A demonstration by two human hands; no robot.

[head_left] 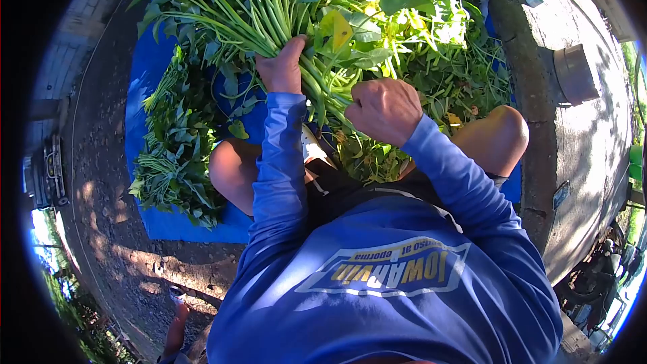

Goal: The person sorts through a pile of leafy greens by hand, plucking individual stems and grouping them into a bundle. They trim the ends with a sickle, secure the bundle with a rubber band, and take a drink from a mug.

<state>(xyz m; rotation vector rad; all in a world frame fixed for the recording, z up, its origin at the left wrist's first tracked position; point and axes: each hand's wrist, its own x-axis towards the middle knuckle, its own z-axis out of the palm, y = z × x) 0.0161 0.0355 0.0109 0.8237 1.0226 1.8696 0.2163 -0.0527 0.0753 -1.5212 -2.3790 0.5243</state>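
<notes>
Together, one left hand (pixel 281 69) and one right hand (pixel 385 109) hold one bundle (pixel 268 19)

One blue tarp (pixel 149 212) here, folks! Two hands in play, one left hand (pixel 280 71) and one right hand (pixel 384 111), and between them a single bunch of greens (pixel 266 34)! Two piles on the tarp: one leafy row (pixel 176 155) down the left edge, one big heap (pixel 431 34) towards the right edge, its leaves and stems overlapping beyond counting!
</notes>
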